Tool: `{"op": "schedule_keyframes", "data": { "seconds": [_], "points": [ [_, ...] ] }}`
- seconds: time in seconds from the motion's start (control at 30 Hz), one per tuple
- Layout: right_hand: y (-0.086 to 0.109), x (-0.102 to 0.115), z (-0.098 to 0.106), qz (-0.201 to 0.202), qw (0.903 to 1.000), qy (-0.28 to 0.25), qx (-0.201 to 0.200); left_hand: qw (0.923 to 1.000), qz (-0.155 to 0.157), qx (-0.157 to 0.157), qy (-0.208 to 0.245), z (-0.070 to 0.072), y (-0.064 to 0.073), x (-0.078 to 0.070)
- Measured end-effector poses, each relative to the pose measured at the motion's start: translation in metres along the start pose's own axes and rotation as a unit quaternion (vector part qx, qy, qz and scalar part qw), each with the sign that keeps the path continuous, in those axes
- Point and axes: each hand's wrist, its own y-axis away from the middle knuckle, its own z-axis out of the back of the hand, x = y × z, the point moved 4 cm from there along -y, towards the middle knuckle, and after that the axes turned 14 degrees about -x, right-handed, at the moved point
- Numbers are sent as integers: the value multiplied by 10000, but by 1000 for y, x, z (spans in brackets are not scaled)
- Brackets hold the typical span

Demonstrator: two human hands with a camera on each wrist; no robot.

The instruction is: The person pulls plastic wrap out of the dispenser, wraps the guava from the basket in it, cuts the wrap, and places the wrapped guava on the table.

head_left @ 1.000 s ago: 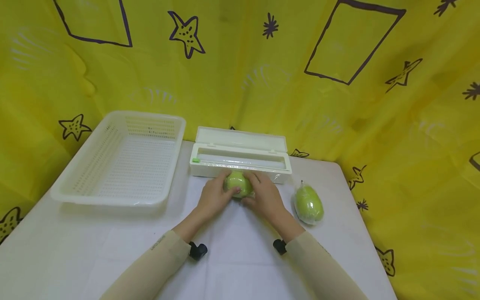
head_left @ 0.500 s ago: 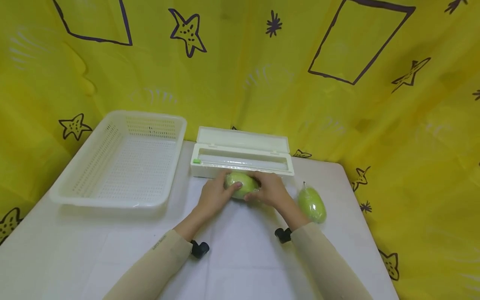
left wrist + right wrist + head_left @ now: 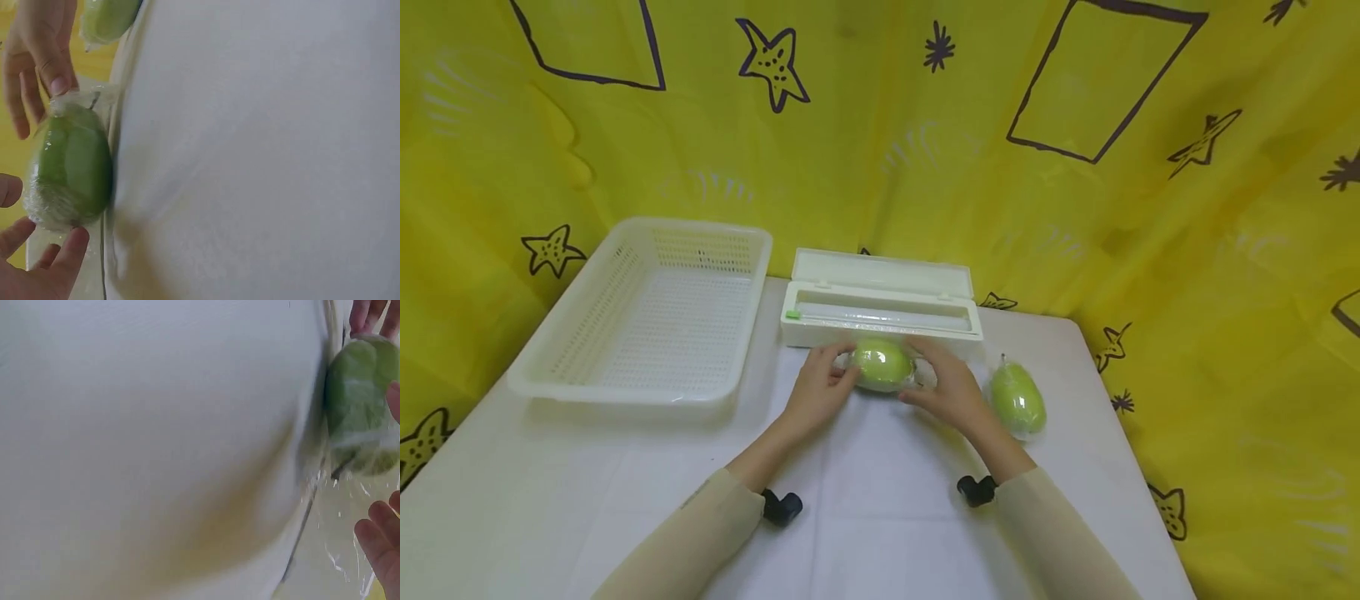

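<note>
A green pear (image 3: 882, 365) wrapped in cling film lies on the table in front of the cling film dispenser (image 3: 880, 312), stem toward the right. At its left end is my left hand (image 3: 818, 390), fingers loosely bent; in the left wrist view its fingertips (image 3: 74, 240) touch the wrapped end. Around the stem end is my right hand (image 3: 953, 390), thumb and fingers spread. A gap shows between several of its fingers (image 3: 375, 540) and the pear in the right wrist view. Another film-wrapped pear (image 3: 1017, 402) lies right of my right hand.
The dispenser's lid (image 3: 880, 273) stands open at the back, with a film roll (image 3: 883, 315) inside and a green slider (image 3: 793, 315) at the left. A white slotted basket (image 3: 625, 393) stands at the left. A yellow curtain (image 3: 865, 167) hangs behind the white table (image 3: 880, 533).
Both hands have loosened from around the pear and spread outward. The pear, covered by fingers and thumbs before, now shows nearly whole, lying lengthwise across.
</note>
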Motion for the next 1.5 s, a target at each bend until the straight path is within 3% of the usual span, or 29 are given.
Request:
{"op": "schedule_keyframes", "data": {
  "seconds": [0.13, 0.23, 0.33, 0.5, 0.7, 1.0, 1.1, 1.27, 1.5],
  "points": [
    [12, -9, 9, -327, 9989, -334, -65, 9998, -139, 108, 119, 10, 7, -1],
    [18, -15, 13, -738, 9951, -656, 1, 9995, -27, 200, 252, 20, 13, 1],
    [20, -15, 17, -856, 9935, -755, 20, 9984, 305, 217, 417, 33, 17, 4],
    [12, 1, 21, -570, 9953, -783, -3, 9941, 891, 12, 616, 52, 17, 16],
    [-17, 41, 11, 36, 9970, -756, 143, 9877, 1247, -386, 857, 65, 6, 27],
    [-65, 96, -20, 537, 9954, 11, 791, 9701, 1695, -1074, 1366, 63, -15, 35],
    [-85, 115, -37, 859, 9890, 445, 1118, 9696, 1624, -1193, 1389, 60, -27, 40],
    [-118, 136, -67, 1300, 9762, 1093, 1350, 9692, 1638, -1083, 1485, 56, -40, 44],
    [-139, 147, -101, 1443, 9601, 1730, 1659, 9665, 1849, -1129, 1379, 55, -48, 51]
  ]
}}
